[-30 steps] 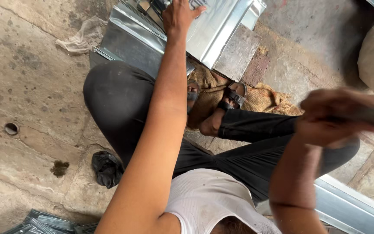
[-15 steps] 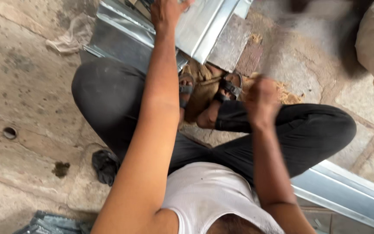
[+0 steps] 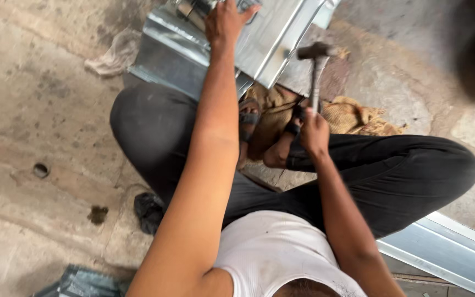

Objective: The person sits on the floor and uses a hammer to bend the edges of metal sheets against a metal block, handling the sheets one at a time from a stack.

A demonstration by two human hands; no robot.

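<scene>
I find the folded sheet-metal piece (image 3: pixel 281 33) at the far centre of the view, resting on the stone floor (image 3: pixel 34 110) with its bright edge angled toward the person's knees. The left hand (image 3: pixel 227 21) lies on top of it, fingers spread and pressed flat against the metal; it bears down rather than gripping. The right hand (image 3: pixel 314 132) is closed in a fist around the lower end of a hammer (image 3: pixel 315 66) handle. I see the hammer standing nearly upright, its dark head at the near right edge of the sheet metal; I cannot tell whether head and metal touch.

Under the metal's near edge lies a piece of brown sacking (image 3: pixel 353 115), on which the person's sandalled feet (image 3: pixel 270 132) rest. The legs, in dark trousers (image 3: pixel 402 170), are folded to either side. A crumpled grey rag (image 3: pixel 114 55) lies far left beside the metal. A second metal strip (image 3: pixel 446 253) runs along the near right. A small dark object (image 3: pixel 148 212) sits by the left thigh.
</scene>
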